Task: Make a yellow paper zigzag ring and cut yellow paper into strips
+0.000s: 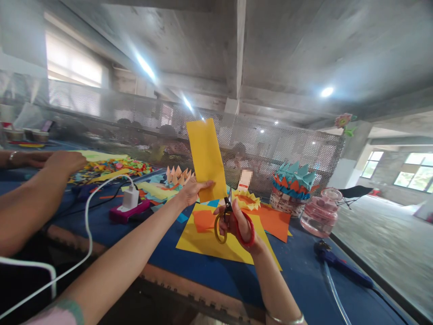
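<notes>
My left hand (pixel 193 190) pinches the lower left edge of a yellow strip of paper (pixel 206 158), held upright above the table. In my right hand (pixel 233 219) is a pair of scissors (pixel 248 230) with one red and one yellow handle loop. Their blades point up beside the strip's lower right corner; I cannot tell whether they touch it. Below my hands lies a large yellow sheet (pixel 216 247), with an orange piece of paper (pixel 203 221) on top. A larger orange sheet (pixel 275 223) lies to the right.
A yellow zigzag paper ring (pixel 246 199), a basket of folded paper (pixel 292 189), a pink water bottle (pixel 320 214) and a glue gun (pixel 345 266) stand or lie rightward. Leftward are a purple power strip (pixel 126 212), a white cable, paper scraps (pixel 115 169) and another person's hand (pixel 64 162).
</notes>
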A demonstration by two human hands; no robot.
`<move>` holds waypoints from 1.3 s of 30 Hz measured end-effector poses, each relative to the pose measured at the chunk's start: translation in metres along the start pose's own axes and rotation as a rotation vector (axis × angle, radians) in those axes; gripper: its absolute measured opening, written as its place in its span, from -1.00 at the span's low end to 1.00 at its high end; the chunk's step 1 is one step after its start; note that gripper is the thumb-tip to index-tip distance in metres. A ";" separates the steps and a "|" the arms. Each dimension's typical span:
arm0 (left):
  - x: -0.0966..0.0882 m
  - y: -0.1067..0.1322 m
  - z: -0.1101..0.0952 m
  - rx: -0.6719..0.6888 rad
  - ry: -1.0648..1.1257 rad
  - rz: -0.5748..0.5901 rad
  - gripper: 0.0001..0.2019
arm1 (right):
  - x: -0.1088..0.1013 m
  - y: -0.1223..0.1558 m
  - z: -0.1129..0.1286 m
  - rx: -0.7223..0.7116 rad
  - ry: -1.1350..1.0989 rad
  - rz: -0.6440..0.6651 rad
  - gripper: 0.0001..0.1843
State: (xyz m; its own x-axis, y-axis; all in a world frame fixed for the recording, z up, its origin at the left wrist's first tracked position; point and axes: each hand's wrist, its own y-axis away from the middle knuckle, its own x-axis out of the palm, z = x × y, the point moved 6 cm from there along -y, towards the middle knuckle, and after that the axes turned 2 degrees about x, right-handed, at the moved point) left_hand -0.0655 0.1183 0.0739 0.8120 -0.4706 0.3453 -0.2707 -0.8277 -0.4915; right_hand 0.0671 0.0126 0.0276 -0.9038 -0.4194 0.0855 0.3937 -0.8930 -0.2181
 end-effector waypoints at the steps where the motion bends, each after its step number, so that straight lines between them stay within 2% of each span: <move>1: 0.000 0.000 0.000 0.003 -0.010 0.003 -0.55 | 0.000 0.000 0.000 -0.012 -0.003 -0.008 -0.31; 13: 0.007 0.005 -0.012 0.019 0.013 -0.076 -0.48 | -0.001 -0.003 0.000 -0.062 0.032 -0.054 -0.36; 18: 0.002 0.003 -0.009 0.014 0.000 -0.069 -0.49 | 0.001 -0.002 0.002 -0.056 0.055 -0.043 -0.35; 24: -0.007 -0.002 -0.006 0.010 -0.004 -0.057 -0.48 | 0.000 0.000 0.003 -0.048 0.048 -0.094 -0.37; 32: -0.004 -0.001 -0.009 0.014 0.014 -0.033 -0.47 | 0.000 -0.001 0.005 -0.069 -0.007 -0.116 -0.39; 39: -0.008 -0.003 -0.007 0.002 0.006 -0.040 -0.57 | 0.001 -0.003 -0.001 -0.052 -0.010 -0.027 -0.37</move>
State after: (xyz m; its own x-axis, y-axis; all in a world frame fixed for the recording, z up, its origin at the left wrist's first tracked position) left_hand -0.0744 0.1220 0.0781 0.8190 -0.4392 0.3693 -0.2375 -0.8453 -0.4786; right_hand 0.0653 0.0151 0.0275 -0.9120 -0.3974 0.1016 0.3601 -0.8943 -0.2656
